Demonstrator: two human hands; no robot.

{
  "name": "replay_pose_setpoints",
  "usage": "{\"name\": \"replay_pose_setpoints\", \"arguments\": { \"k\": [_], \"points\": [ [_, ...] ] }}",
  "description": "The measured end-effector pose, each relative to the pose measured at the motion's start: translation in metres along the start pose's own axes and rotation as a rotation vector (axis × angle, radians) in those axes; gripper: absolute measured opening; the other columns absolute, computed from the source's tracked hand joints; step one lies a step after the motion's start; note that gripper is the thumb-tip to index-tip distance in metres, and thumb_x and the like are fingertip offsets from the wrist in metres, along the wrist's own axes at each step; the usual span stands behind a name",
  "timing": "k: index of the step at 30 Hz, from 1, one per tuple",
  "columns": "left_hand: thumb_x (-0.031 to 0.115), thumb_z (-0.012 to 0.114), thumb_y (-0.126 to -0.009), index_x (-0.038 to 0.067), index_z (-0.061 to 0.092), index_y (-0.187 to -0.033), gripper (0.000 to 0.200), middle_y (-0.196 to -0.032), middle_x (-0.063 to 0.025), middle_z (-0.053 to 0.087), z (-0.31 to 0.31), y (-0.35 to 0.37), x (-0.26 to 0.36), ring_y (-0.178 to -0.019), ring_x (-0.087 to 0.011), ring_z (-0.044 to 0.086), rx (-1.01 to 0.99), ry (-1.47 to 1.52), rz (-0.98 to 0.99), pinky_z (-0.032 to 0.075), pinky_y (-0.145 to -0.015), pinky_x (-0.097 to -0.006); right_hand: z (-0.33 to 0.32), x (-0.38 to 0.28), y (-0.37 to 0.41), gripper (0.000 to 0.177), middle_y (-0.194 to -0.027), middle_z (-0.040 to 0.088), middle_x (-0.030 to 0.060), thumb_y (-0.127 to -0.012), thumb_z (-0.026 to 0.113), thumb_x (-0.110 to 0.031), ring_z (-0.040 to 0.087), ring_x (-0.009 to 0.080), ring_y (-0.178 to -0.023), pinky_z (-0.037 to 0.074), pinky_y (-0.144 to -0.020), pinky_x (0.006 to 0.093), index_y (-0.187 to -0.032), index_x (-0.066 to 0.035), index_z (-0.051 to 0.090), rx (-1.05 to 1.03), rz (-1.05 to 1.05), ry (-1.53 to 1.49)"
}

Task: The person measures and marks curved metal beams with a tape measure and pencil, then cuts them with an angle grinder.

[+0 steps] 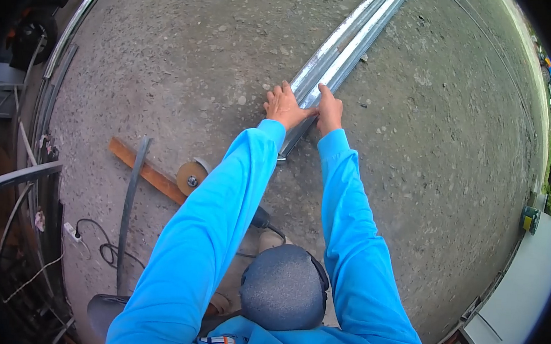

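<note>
Two long, shiny metal channels (354,50) lie side by side on the ground, running from the middle up to the top edge. My left hand (286,107) grips the left side near their close end, thumb reaching across the metal. On the opposite side my right hand (329,112) holds the same end, its index finger lying along the channel and its other fingers curled. The two thumbs almost meet over the metal. Below my left sleeve an angle grinder (192,178) with a brown disc rests on the ground, its body partly hidden by the arm.
A rusty brown bar (141,168) lies by the grinder, crossed by a grey metal strip (130,216). A black cable (109,250) coils near a white plug connector (72,230). Metal lengths crowd the left edge. A white panel (516,297) stands at right.
</note>
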State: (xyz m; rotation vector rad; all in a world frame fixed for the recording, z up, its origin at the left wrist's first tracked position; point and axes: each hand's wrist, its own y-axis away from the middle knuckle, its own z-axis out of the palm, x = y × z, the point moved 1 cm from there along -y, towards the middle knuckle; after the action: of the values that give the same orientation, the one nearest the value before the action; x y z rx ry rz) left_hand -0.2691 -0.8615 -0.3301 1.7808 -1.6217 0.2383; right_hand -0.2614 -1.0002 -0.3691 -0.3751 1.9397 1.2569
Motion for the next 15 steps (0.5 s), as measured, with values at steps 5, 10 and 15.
{"name": "replay_pose_setpoints", "arguments": {
  "k": [5, 10, 15],
  "points": [
    [0.060, 0.093, -0.058, -0.003, 0.043, -0.139, 0.114, -0.140, -0.0259, 0.047, -0.006, -0.004, -0.003, -0.136, -0.0413, 0.042, -0.144, -0.086, -0.073, 0.041, -0.109, -0.0551, -0.001, 0.016, -0.020, 0.073, -0.115, 0.066, 0.0329, -0.087, 0.070, -0.041, 0.066, 0.0388, -0.108, 0.050, -0.091, 0.0439, -0.118, 0.024, 0.058, -0.051, -0.079, -0.208],
    [0.037, 0.092, -0.064, -0.004, 0.046, -0.127, 0.088, -0.128, -0.0256, 0.053, 0.023, 0.020, 0.003, -0.121, -0.0442, 0.053, 0.019, -0.127, 0.039, 0.047, -0.103, -0.0526, 0.007, 0.000, 0.014, 0.071, -0.114, 0.068, 0.0252, -0.092, 0.067, -0.043, 0.068, 0.0342, -0.100, 0.054, -0.081, 0.0465, -0.125, 0.019, 0.057, 0.053, -0.318, 0.166],
    [0.016, 0.085, -0.070, -0.003, 0.045, -0.124, 0.070, -0.121, -0.0271, 0.058, 0.023, 0.010, -0.002, -0.117, -0.0477, 0.058, 0.098, -0.139, -0.006, 0.049, -0.101, -0.0528, 0.006, 0.004, 0.024, 0.059, -0.117, 0.068, 0.0257, -0.095, 0.067, -0.040, 0.065, 0.0292, -0.111, 0.050, -0.094, 0.0398, -0.123, 0.012, 0.063, -0.161, -0.278, -0.182]
  ]
}}
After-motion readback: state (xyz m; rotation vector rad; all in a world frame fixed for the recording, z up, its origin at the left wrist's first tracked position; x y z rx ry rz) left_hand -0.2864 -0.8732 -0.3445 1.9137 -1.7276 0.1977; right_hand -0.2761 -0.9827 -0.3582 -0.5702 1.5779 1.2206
